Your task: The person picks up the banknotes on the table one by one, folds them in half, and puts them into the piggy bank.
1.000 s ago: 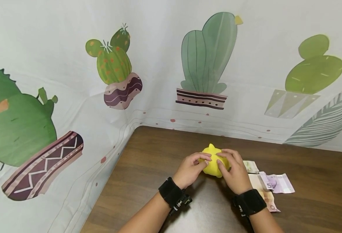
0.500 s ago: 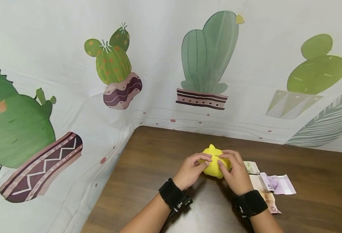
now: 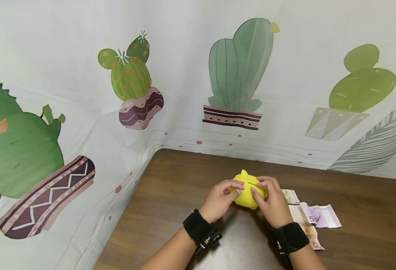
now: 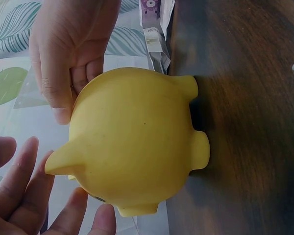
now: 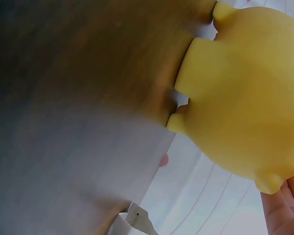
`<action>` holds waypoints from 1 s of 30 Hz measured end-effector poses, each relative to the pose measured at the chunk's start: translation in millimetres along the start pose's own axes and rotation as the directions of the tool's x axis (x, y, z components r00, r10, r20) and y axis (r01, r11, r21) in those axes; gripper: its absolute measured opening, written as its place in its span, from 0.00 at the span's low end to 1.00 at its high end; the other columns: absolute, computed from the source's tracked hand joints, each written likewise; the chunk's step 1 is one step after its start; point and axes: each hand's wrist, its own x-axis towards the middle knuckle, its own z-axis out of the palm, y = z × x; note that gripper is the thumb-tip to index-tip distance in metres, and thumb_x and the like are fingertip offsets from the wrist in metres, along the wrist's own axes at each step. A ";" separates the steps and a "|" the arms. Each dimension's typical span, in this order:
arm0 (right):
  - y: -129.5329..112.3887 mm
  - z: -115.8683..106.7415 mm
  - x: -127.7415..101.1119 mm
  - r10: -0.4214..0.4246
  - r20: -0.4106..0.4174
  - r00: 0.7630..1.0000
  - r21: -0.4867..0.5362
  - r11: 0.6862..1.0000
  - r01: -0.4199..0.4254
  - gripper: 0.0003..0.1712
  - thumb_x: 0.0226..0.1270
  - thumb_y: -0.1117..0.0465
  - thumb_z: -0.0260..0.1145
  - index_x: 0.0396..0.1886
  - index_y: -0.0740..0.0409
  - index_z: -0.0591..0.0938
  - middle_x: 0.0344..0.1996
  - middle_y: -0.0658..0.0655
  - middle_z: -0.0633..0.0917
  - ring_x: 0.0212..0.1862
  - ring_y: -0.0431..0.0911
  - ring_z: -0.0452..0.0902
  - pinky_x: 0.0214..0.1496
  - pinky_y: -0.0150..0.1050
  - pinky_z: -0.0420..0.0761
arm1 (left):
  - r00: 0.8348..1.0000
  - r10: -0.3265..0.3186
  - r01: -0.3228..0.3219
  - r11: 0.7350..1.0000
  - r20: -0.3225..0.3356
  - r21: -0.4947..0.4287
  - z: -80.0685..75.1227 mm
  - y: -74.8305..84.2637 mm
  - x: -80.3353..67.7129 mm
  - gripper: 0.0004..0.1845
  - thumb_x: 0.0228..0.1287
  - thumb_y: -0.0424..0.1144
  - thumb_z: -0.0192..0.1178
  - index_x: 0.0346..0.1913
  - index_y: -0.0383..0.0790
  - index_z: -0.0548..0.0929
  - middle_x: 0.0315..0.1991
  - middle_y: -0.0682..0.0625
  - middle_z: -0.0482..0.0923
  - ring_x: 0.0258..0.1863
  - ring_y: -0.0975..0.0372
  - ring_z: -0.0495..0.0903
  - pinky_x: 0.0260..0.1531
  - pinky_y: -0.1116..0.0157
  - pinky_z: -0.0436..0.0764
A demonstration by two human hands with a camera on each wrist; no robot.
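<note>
Brown table [image 3: 181, 176] under yellow piggy bank [image 3: 246, 196], cactus-print cloth [image 3: 182, 67] behind.

A person's right hand [image 3: 273, 200] is hiding the near ends of the green banknote [image 3: 291, 196] and the orange-and-cream banknote [image 3: 308, 230], which the purple banknote [image 3: 325, 216] is also overlapping (most of the fine print is proving too small to read). In the left wrist view, picture edges are cutting off the left hand [image 3: 219, 197], and a dark mark [image 4: 99, 199] on the yellow piggy bank [image 3: 246, 197] is curving out of sight. In the right wrist view, the right edge is cropping the bank, while the tabletop [image 5: 88, 58] is blurring.
</note>
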 end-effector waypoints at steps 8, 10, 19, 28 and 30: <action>1.9 -2.1 -0.7 -0.008 -0.024 1.000 0.011 1.000 0.009 0.13 0.62 0.66 0.73 0.39 0.61 0.77 0.54 0.61 0.80 0.57 0.58 0.79 0.59 0.14 0.61 | 1.000 0.001 -0.001 1.000 0.010 -0.004 3.2 1.7 1.0 0.10 0.73 0.40 0.58 0.48 0.44 0.88 0.58 0.56 0.83 0.66 0.59 0.75 0.66 0.54 0.74; 2.0 -1.8 -0.8 -0.009 -0.025 1.000 0.018 1.000 0.010 0.13 0.62 0.66 0.74 0.39 0.61 0.77 0.54 0.61 0.80 0.57 0.58 0.79 0.59 0.13 0.60 | 1.000 -0.001 0.001 1.000 0.012 -0.003 3.0 1.4 0.9 0.10 0.73 0.40 0.58 0.48 0.43 0.88 0.58 0.56 0.83 0.67 0.59 0.74 0.66 0.54 0.74; 0.6 -0.2 2.3 0.003 -0.020 1.000 0.018 1.000 -0.003 0.11 0.64 0.65 0.72 0.39 0.59 0.77 0.54 0.59 0.81 0.57 0.56 0.80 0.58 0.18 0.66 | 1.000 -0.004 0.004 1.000 0.015 0.009 0.5 -0.6 3.1 0.10 0.74 0.41 0.58 0.48 0.44 0.88 0.59 0.56 0.82 0.67 0.58 0.74 0.65 0.54 0.75; -1.3 -3.2 1.1 -0.006 0.031 0.999 -0.018 1.000 0.007 0.06 0.68 0.64 0.68 0.42 0.56 0.79 0.55 0.58 0.81 0.58 0.56 0.80 0.57 0.52 0.77 | 1.000 -0.015 0.015 1.000 0.010 -0.001 -0.2 -3.3 -0.7 0.10 0.74 0.42 0.59 0.48 0.46 0.88 0.60 0.56 0.82 0.67 0.58 0.74 0.63 0.55 0.76; -1.2 -5.8 0.9 -0.003 0.033 0.999 -0.024 1.000 0.003 0.06 0.69 0.64 0.68 0.42 0.56 0.80 0.56 0.58 0.81 0.58 0.56 0.80 0.58 0.53 0.77 | 1.000 -0.010 0.010 1.000 0.013 -0.004 0.6 -2.9 -0.7 0.10 0.74 0.42 0.59 0.49 0.48 0.87 0.60 0.56 0.82 0.67 0.58 0.74 0.63 0.55 0.76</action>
